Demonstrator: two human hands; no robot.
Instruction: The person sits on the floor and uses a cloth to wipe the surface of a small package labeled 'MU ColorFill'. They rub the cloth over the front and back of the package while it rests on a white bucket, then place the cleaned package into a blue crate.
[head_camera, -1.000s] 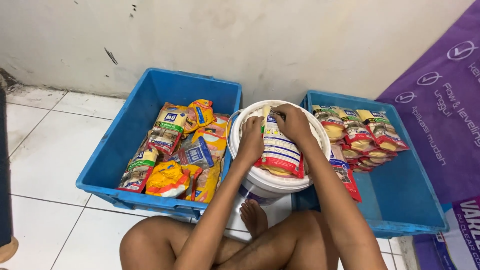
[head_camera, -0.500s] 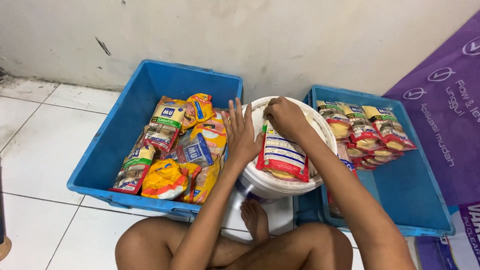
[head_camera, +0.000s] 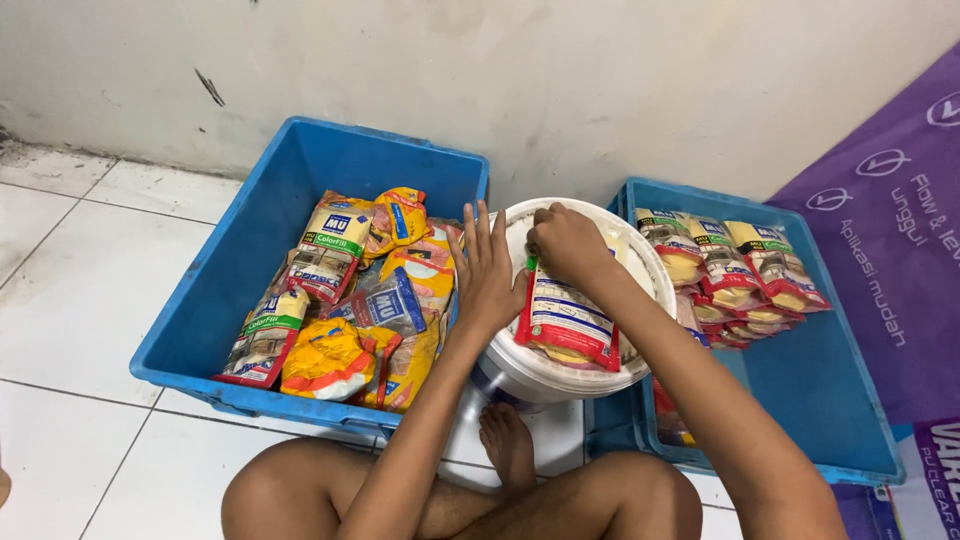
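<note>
A: What is hard to see for you now?

B: I am looking down from the head camera, and the inside of the white bucket (head_camera: 560, 370) is mostly covered by the packet and my arms. The fingertips of my right hand (head_camera: 565, 243) are hiding behind the knuckles. The right blue crate (head_camera: 800, 400) is cut partly by my forearm.

A: And what is lying around?

B: The left blue crate (head_camera: 230, 290) is holding mixed packets (head_camera: 350, 300), yellow, grey and white ones, lying in disorder. In the right crate a row of similar packets (head_camera: 735, 265) is leaning in order. A purple banner (head_camera: 890, 230) is lying at the right, and my bare foot (head_camera: 508, 445) is resting just under the bucket.

A: The packet itself?

B: The red and white packet (head_camera: 568, 322) is lying on the bucket's rim, its top edge pointing to the wall. My right hand is pinching closed on this top edge. My left hand (head_camera: 485, 270) is flat with fingers spread, touching the packet's left side, gripping nothing.
</note>
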